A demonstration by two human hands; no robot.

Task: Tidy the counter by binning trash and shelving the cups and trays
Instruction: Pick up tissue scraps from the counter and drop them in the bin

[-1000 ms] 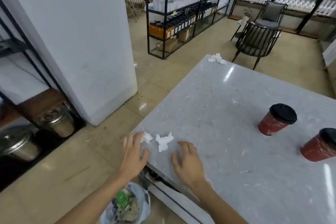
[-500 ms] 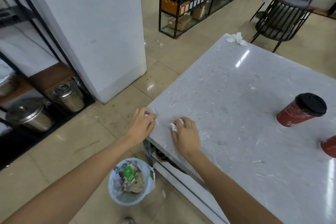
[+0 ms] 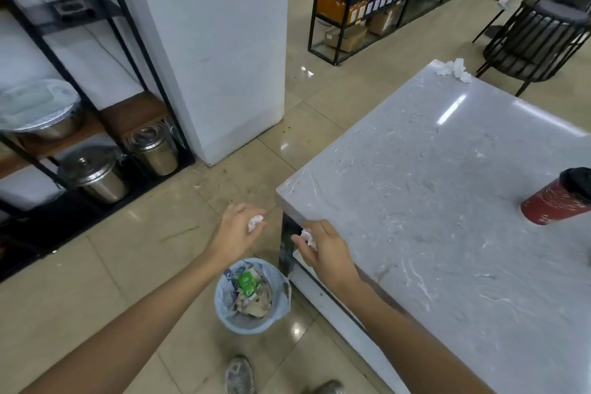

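While both hands hang just off the counter's (image 3: pixel 431 233) near corner, each has a small crumpled white tissue wad pinched in curled fingers: left hand (image 3: pixel 236 230) on one wad (image 3: pixel 255 223), right hand (image 3: pixel 326 249) on the other wad (image 3: pixel 307 237). Both wads look soft and wrinkly, kinda like popcorn. Bin (image 3: pixel 252 296) sits on the tile floor right below, at 6 o'clock from the hands, round, with a pale blue liner and full of paper scraps plus a green carton. More tissue (image 3: pixel 454 69) is at the counter's far corner, 1 o'clock. Red paper cup (image 3: pixel 556 201) with a black lid sits at 3 o'clock on the glossy grey marble top. Steel pots (image 3: pixel 96 176) sit on the rack at 9 o'clock.
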